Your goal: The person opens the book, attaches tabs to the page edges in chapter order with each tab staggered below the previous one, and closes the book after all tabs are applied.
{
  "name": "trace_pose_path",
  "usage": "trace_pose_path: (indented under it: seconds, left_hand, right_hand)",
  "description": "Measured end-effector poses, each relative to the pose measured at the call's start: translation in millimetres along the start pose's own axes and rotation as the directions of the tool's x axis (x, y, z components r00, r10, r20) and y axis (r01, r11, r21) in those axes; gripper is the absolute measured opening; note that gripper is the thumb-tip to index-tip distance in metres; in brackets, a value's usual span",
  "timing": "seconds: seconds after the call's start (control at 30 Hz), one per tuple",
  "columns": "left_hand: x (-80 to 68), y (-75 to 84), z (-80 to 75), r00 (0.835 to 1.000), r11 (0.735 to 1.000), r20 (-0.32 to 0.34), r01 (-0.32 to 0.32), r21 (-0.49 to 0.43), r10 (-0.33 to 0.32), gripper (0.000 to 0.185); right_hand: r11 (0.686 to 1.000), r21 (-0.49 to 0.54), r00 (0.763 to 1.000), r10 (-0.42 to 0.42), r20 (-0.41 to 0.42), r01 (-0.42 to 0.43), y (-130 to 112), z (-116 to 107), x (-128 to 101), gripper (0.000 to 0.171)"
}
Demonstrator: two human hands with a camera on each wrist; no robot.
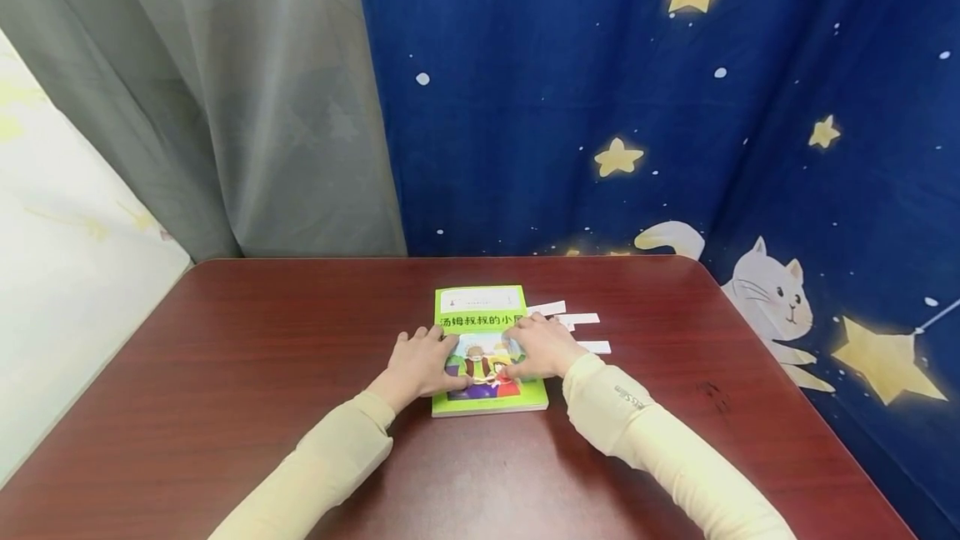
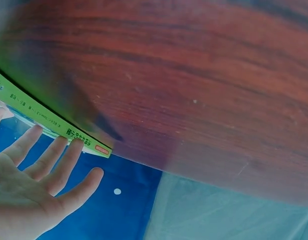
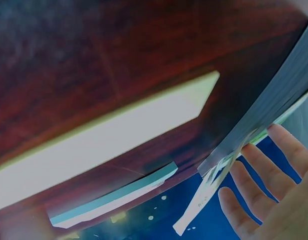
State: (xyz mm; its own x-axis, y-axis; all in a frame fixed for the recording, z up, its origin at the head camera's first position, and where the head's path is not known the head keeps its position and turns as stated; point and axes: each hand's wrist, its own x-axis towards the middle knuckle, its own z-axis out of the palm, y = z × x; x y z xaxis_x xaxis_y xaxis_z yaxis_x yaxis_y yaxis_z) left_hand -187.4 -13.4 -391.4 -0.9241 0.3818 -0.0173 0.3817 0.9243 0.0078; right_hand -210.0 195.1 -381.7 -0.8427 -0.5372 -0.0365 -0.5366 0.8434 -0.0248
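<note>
A closed book [image 1: 482,348] with a bright green cover and a colour picture lies on the table. My left hand [image 1: 420,361] rests on its left side, thumb across the cover picture. In the left wrist view its straight, spread fingers [image 2: 63,165] meet the edge by the green spine [image 2: 43,116]. Over on the right side, my right hand [image 1: 547,346] touches the cover with its thumb, and its extended fingers [image 3: 259,175] lie along the cover's edge. A narrow paper strip [image 3: 199,205] sticks out from the page side of the book.
Beyond the right hand, a white strip [image 3: 113,132] and a smaller strip [image 3: 118,195] lie on the dark red-brown table [image 1: 262,340]. A grey curtain [image 1: 292,107] and a blue star-patterned curtain [image 1: 525,107] hang behind the table's far edge.
</note>
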Motion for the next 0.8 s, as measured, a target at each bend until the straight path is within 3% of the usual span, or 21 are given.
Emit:
trace_pose_path:
  seconds: [0.17, 0.6, 0.8]
  left_hand:
    - [-2.1, 1.0, 0.0, 1.0, 1.0, 0.013, 0.0, 0.005, 0.0, 0.076]
    - [-4.4, 3.0, 2.6, 1.0, 1.0, -0.027, -0.014, 0.018, 0.015, 0.077]
    - [-4.2, 1.3, 5.4, 0.997, 0.999, -0.071, -0.015, 0.029, 0.017, 0.076]
  right_hand:
    - [1.0, -0.012, 1.0, -0.003, 0.008, 0.003, -1.2, 0.1, -0.1, 0.062]
    - [1.0, -0.004, 1.0, -0.004, 0.006, 0.004, 0.1, -2.1, -5.3, 0.061]
    - [0.995, 0.096, 0.999, -0.007, -0.039, 0.01, 9.7, -0.5, -8.3, 0.055]
